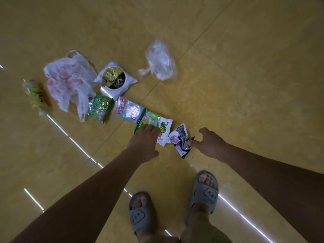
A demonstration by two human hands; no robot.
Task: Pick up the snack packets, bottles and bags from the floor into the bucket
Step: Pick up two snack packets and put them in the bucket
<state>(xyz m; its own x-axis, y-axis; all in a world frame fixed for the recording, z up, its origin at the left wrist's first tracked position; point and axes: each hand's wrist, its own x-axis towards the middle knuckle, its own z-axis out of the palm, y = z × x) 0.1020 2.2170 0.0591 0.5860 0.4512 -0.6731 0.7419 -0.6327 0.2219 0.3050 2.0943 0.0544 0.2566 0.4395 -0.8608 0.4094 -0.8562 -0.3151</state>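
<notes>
Several snack packets lie in a row on the yellow floor. My left hand [144, 142] reaches down over the green and white packet [154, 125], fingers spread on it. My right hand [209, 144] is open, its fingertips touching the purple and black packet [181, 141]. Further along lie a pink and blue packet [128, 109], a green packet [100, 107] and a white packet with a black circle [114, 79]. A white carrier bag [68, 81], a clear bag [160, 60] and a yellow-green bottle [36, 95] lie beyond. No bucket is in view.
My two feet in grey slippers [206, 192] stand just behind the packets. Bright light reflections streak across the glossy floor tiles [245, 50] at left and lower right.
</notes>
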